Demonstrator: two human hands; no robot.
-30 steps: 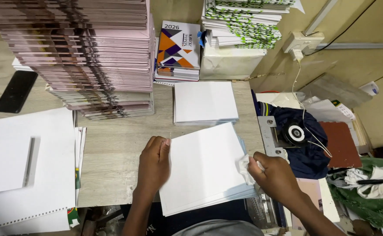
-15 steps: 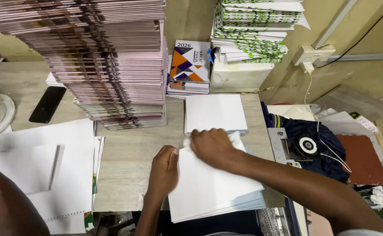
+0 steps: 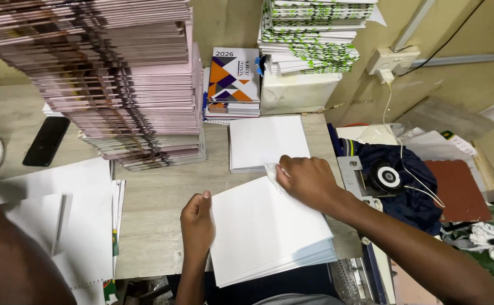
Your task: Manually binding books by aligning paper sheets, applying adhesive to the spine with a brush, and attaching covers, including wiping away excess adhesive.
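Big stack of white sheets [image 3: 266, 231] lying on the desk [image 3: 151, 226], hanging a little over the near edge, long side running from about 7 o'clock up to 1 o'clock. Left hand [image 3: 197, 223] flat against the stack's 9 o'clock edge, fingers straight, grip not closed on anything. Right hand [image 3: 306, 179] up at the stack's 12 o'clock corner, grip pinched shut on what looks like a small white cloth [image 3: 271, 171], maybe crumpled paper, hard to tell. Smaller white pile [image 3: 264, 141] just past that hand, toward 11 o'clock. Right hand nearer to that far corner.
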